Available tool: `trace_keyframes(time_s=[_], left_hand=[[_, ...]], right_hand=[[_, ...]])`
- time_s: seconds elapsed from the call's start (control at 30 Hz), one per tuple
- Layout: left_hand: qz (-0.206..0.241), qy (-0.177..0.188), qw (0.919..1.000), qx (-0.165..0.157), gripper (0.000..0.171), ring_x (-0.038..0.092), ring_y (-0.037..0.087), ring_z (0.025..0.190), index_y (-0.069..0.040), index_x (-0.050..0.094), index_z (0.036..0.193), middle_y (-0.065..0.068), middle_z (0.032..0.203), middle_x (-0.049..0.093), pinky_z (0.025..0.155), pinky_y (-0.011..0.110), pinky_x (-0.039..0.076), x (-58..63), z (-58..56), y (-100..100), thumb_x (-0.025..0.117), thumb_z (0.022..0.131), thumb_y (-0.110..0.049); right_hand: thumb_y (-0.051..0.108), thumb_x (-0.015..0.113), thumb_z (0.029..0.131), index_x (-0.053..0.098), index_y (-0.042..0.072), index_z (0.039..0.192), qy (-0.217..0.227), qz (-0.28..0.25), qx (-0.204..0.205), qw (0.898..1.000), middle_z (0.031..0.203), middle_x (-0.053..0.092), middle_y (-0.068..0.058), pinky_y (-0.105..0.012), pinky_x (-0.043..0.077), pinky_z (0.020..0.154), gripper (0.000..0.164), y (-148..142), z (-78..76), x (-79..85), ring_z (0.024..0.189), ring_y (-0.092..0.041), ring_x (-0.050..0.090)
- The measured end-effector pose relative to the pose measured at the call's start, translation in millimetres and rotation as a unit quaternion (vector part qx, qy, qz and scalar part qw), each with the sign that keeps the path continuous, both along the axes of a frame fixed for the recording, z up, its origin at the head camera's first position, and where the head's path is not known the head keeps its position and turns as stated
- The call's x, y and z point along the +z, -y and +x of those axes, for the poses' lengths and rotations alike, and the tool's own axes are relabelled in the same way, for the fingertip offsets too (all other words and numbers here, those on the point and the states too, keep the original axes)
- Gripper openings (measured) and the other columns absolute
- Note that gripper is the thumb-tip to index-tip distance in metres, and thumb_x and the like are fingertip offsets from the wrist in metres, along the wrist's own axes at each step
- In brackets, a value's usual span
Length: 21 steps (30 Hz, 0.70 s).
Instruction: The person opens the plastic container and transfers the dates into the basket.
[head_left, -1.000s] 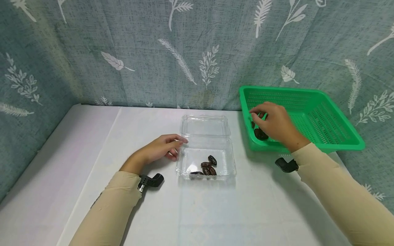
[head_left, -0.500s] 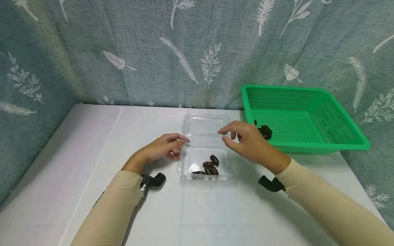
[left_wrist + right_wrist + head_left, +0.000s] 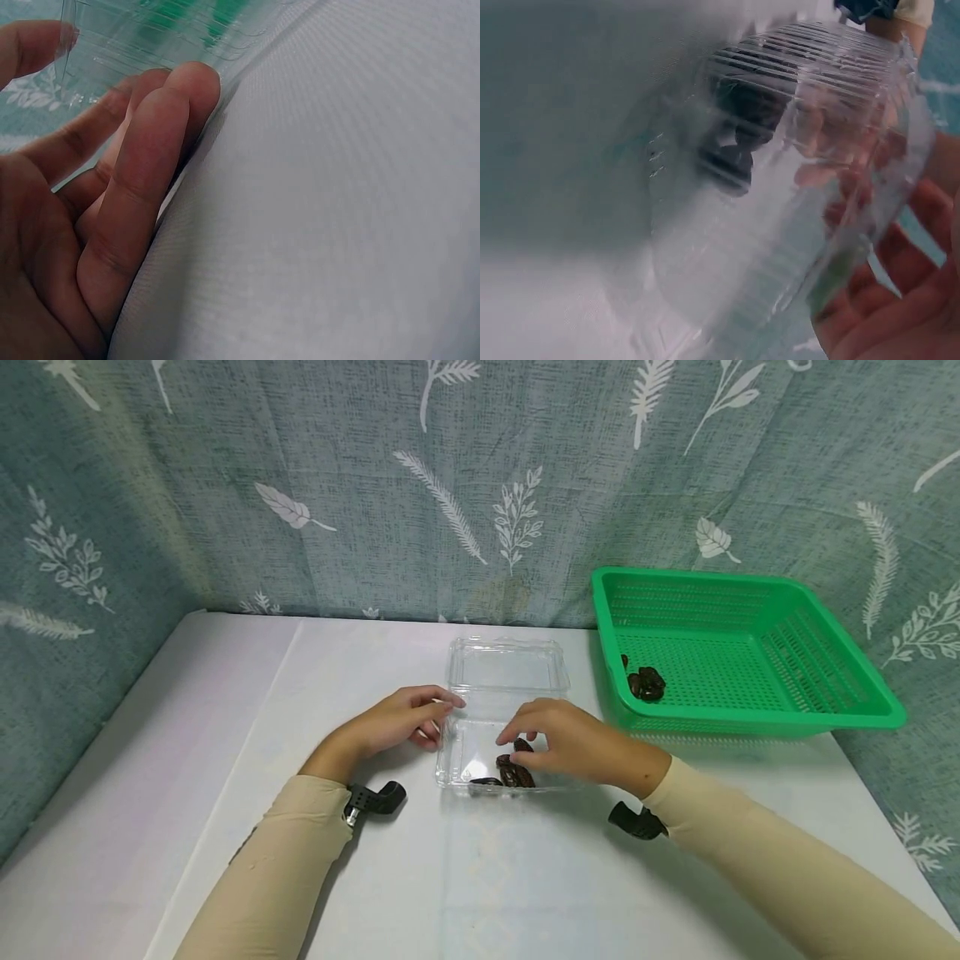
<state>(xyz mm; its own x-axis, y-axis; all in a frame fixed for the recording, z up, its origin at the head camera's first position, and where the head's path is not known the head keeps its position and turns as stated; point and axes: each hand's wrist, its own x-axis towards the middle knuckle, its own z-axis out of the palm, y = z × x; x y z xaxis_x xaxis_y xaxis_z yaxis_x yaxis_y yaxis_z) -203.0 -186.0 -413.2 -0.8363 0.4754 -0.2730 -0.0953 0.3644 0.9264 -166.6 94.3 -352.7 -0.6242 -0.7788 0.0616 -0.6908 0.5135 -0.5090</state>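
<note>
A clear plastic clamshell box [image 3: 450,768] lies with its lid folded back on the white table. Several dark brown dates [image 3: 508,770] sit in its near part. My left hand [image 3: 393,722] rests at the box's left side, fingers loosely bent, fingertips touching the rim; in the left wrist view the lower fingers [image 3: 142,150] lie against the tablecloth. My right hand [image 3: 577,743] reaches down into the box from the right, thumb and forefinger apart on either side of a date [image 3: 522,745]. Through the clear wall in the right wrist view, dates [image 3: 731,169] show as dark shapes.
A green plastic basket [image 3: 750,720] stands at the back right, with several more dates [image 3: 647,683] in its near left corner. A patterned grey-green cloth [image 3: 360,485] hangs behind and beside the table [image 3: 480,877].
My right hand has moved left and nearer, from over the basket down into the clear box. Dates in the basket are now uncovered. My left hand has stayed at the box.
</note>
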Motion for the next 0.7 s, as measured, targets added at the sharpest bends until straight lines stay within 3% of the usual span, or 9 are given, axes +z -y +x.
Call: trace_keyframes(time_s=[0.17, 0.4, 0.7], left_hand=[[0.002, 0.0, 1.0, -0.001, 0.039, 0.064, 0.014, 0.078, -0.008, 0.059, 0.134, 0.007, 0.098, 0.058, 0.075, 0.031, 0.061, -0.1, 0.5, 0, 0.052, 0.104, -0.031], [-0.004, -0.006, 1.0, -0.001, 0.039, 0.063, 0.014, 0.079, -0.009, 0.06, 0.134, 0.007, 0.1, 0.058, 0.075, 0.031, 0.06, -0.8, 0.8, 0, 0.053, 0.104, -0.033], [-0.013, -0.02, 0.9997, 0.001, 0.036, 0.059, 0.013, 0.077, -0.011, 0.063, 0.131, 0.005, 0.098, 0.056, 0.074, 0.028, 0.058, 0.3, 1.8, 1, 0.053, 0.103, -0.031]], right_hand=[[0.017, 0.077, 0.088, 0.077, 0.012, 0.109, 0.042, 0.044, 0.047, 0.997, 0.106, 0.072, 0.0, -0.033, 0.054, 0.086, 0.021, 10, -2.2, -4.3, 0.093, -0.017, 0.062], [0.013, 0.078, 0.087, 0.077, 0.013, 0.11, 0.078, 0.07, 0.101, 0.989, 0.1, 0.072, 0.002, -0.025, 0.049, 0.079, 0.023, 20, -9.3, -9.6, 0.087, -0.013, 0.057], [0.018, 0.081, 0.084, 0.077, 0.013, 0.112, 0.059, 0.082, 0.125, 0.987, 0.105, 0.075, 0.002, -0.027, 0.052, 0.088, 0.029, 32, -10.1, -14.7, 0.096, -0.011, 0.064]])
